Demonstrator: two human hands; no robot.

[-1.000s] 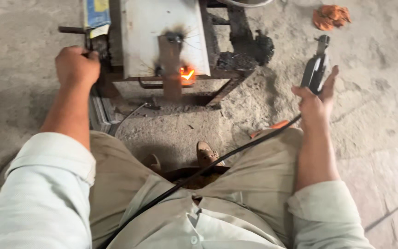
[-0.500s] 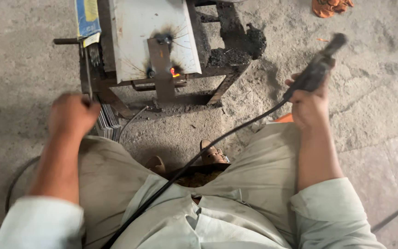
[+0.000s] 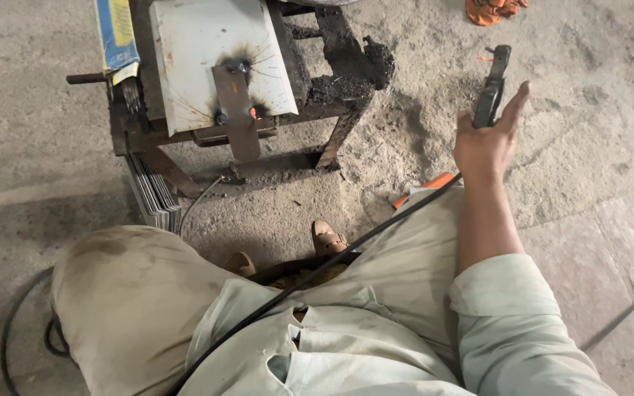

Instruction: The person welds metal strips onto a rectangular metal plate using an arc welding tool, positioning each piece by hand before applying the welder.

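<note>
head | right hand (image 3: 487, 143) outstretched, fingers loose | gripping electrode holder (image 3: 492, 92)

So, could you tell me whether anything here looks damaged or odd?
Yes: the white metal sheet on the stand shows black scorch marks around the welded strip, where a small spot glows orange.
</note>
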